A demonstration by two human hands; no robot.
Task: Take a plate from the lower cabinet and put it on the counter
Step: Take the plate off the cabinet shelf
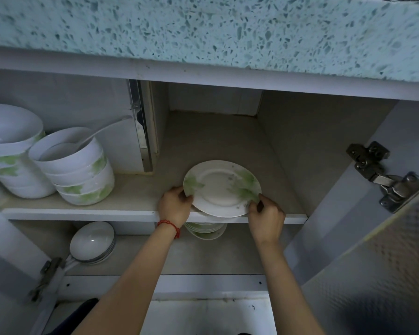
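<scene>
A white plate (219, 188) with green leaf prints is held at the front edge of the cabinet's upper shelf (82, 210). My left hand (176, 205) grips its left rim; a red string is tied round that wrist. My right hand (266, 217) pinches the plate's right front rim. Directly below, on the lower shelf, a stack of matching plates (205, 230) is partly hidden by the shelf edge and my hands. The speckled pale-green counter (203, 27) runs across the top of the view, above the cabinet.
Two stacks of white bowls (75, 175) with green prints stand on the upper shelf at left, a ladle resting in one. Shallow white dishes (92, 241) lie on the lower shelf at left. The right cabinet door (373, 238) stands open with its hinge (387, 176) exposed.
</scene>
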